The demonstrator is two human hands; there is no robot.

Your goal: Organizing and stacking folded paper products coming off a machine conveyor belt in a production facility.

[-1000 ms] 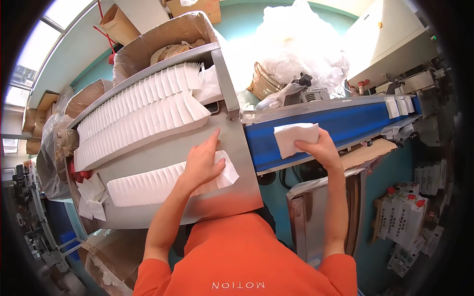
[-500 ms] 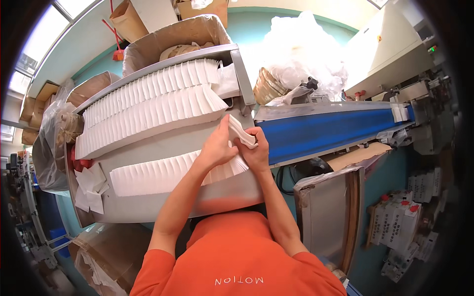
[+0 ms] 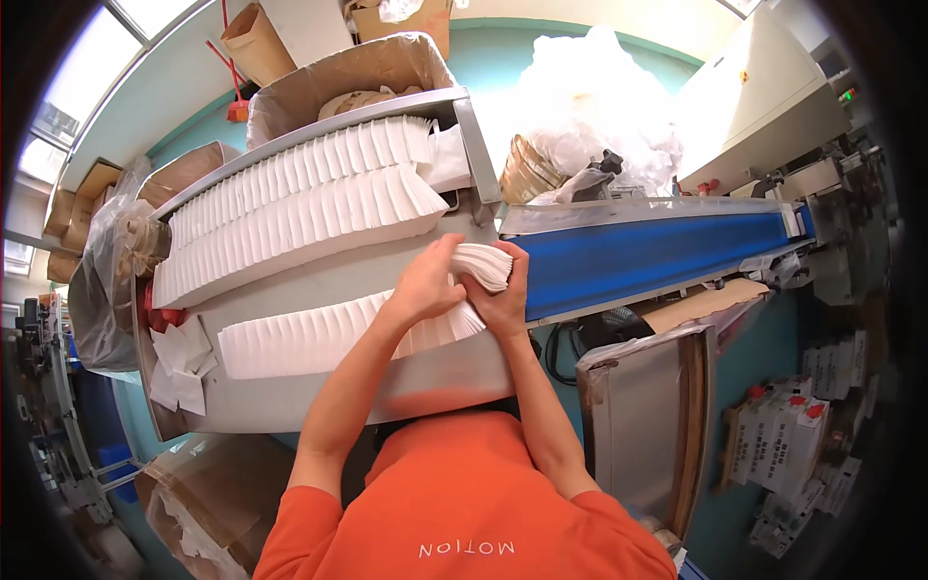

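White sheaf (image 3: 483, 266): held between both hands above the right end of the steel table (image 3: 280, 401), bowed into an arch, its layers showing at the edge.
Left hand (image 3: 426, 282): fingers closed on the sheaf's left end.
Right hand (image 3: 504, 296): fingers curled round the right end; thumb contact cannot be told fully.
Grip pressure: best matched at both ends, so that layers are flexed together and neither creased nor let slip.
Front row (image 3: 300, 335): lies just below the hands; its upright folds are best cleared by the wrists.
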